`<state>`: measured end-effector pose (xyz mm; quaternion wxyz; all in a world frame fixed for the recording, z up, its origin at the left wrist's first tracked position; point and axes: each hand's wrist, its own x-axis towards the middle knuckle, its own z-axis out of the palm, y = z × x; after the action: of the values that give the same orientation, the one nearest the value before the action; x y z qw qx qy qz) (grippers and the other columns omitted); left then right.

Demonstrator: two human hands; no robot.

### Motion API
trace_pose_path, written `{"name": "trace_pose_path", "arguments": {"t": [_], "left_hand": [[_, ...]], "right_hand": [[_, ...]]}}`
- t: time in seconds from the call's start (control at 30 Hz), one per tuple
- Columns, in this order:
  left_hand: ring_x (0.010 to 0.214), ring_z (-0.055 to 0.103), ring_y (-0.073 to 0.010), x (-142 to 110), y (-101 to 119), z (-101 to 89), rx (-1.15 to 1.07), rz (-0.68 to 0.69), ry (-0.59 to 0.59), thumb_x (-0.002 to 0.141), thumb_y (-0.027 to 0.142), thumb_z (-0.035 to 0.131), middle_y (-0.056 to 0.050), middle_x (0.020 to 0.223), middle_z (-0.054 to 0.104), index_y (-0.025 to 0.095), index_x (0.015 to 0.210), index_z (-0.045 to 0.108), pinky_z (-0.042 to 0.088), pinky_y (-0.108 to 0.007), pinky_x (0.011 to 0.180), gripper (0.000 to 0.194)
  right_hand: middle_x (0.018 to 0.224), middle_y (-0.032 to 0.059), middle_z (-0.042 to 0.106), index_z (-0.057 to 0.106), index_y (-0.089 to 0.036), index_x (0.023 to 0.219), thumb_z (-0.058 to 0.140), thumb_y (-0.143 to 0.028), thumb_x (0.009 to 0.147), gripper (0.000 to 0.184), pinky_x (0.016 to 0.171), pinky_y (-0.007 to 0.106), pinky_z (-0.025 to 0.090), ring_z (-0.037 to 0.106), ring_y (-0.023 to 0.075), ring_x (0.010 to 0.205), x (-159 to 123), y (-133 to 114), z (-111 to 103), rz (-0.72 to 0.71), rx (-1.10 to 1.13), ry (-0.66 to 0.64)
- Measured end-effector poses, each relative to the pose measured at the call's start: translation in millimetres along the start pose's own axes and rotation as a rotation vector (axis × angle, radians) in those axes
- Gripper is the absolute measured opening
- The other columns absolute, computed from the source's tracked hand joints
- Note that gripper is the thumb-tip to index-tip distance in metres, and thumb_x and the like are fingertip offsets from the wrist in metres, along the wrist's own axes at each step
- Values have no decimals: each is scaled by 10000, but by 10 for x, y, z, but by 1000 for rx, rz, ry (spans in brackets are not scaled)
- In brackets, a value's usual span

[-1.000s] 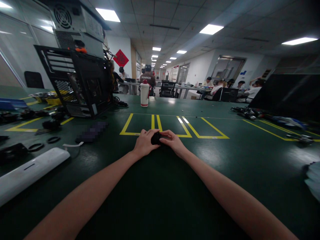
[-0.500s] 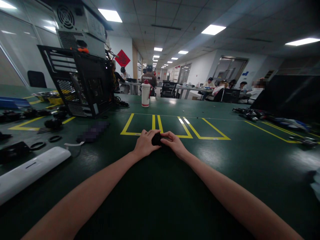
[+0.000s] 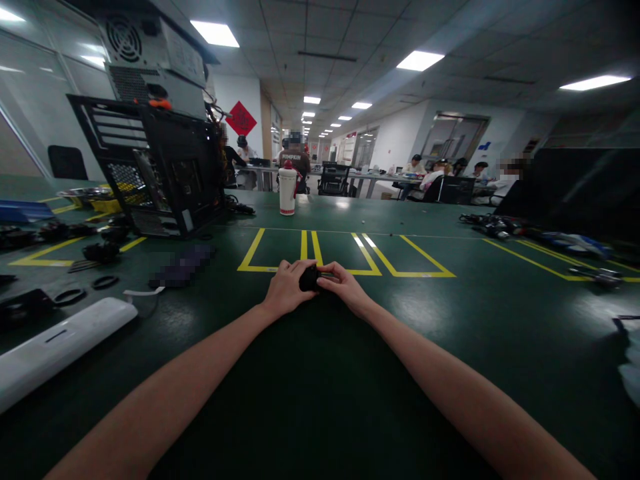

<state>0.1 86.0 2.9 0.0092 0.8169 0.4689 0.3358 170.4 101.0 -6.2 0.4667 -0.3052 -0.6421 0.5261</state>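
A small round black object (image 3: 309,279) is between my two hands, just in front of the yellow tape marks (image 3: 310,248) on the green table. My left hand (image 3: 285,288) wraps its fingers over the top and thumb under the near side of it. From the right, my right hand (image 3: 345,285) pinches at its edge with thumb and fingertips. The object's details are too dark to make out, and fingers cover part of it.
A black computer case (image 3: 165,173) stands at the left under a metal power-supply unit (image 3: 185,67). Beyond the tape is a white cup (image 3: 287,190). A long white device (image 3: 70,347) and black parts (image 3: 100,252) lie left, metal parts (image 3: 600,275) right. People sit at far tables.
The whole view has shifted slightly, so the scene appears a little further left. Both hands keep their hold on the black object, with barely any finger movement.
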Motion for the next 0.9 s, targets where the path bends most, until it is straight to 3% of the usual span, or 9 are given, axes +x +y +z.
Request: {"name": "trace_pose_path", "arguments": {"t": [0.27,0.4,0.57,0.67,0.8,0.9], "left_hand": [[902,441,-225,-11,12,-11,-3,-9,-3,663,328,666,-9,1145,514,281,1191,399,399,-341,732,594],[892,442,-219,-13,2,-9,-1,2,-1,658,317,669,-5,1145,513,279,1191,400,396,-332,729,598],[891,445,-217,-6,-4,2,0,2,4,647,323,676,0,1129,523,281,1186,405,391,-335,741,604],[894,448,-218,-1,1,8,-4,-2,2,649,323,674,-1,1131,524,280,1179,411,389,-334,743,594],[899,449,-221,-2,0,12,-6,-9,1,654,329,668,-6,1132,522,275,1173,413,390,-335,742,580],[897,446,-221,-8,-9,13,-3,6,4,658,324,665,-3,1138,518,275,1180,407,391,-333,740,585]], "right_hand": [[1069,30,563,532,-229,1019,623,-242,675,356,888,360,408,549,164,969,16,-7,-24,47,-13,-16],[1063,16,557,529,-229,963,668,-191,620,372,892,358,413,547,166,987,11,5,-40,42,41,-53],[984,1,568,527,-216,867,669,-234,622,284,862,354,429,570,151,912,10,7,0,27,15,19],[971,8,578,536,-218,906,665,-253,627,310,864,362,427,569,153,901,21,8,10,37,-14,48],[1053,29,563,536,-229,1017,645,-242,650,383,901,368,402,551,162,954,31,13,-20,57,-12,-9],[1042,15,566,541,-233,968,669,-202,618,373,897,360,404,553,158,954,28,16,-30,47,22,-40]]}}
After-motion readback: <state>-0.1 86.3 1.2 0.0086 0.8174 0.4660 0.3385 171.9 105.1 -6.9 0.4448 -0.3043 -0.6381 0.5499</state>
